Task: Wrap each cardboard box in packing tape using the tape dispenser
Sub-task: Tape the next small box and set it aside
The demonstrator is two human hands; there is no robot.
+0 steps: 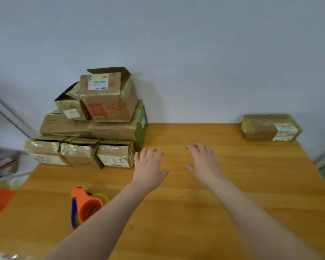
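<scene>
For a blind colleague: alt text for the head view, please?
Left hand and right hand spread open, empty, over a wooden table. Stacked cardboard boxes stand at left, a single box far right, an orange tape dispenser nearer left.

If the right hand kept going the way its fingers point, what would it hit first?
Probably nothing: ahead of the right hand lies bare table, then the wall. The lone box sits well off to its right.

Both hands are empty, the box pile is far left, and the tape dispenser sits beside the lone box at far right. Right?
Not quite. In the head view the tape dispenser lies near left, by the left forearm, not beside the lone box. Left hand and right hand are empty; the box pile is far left.
</scene>
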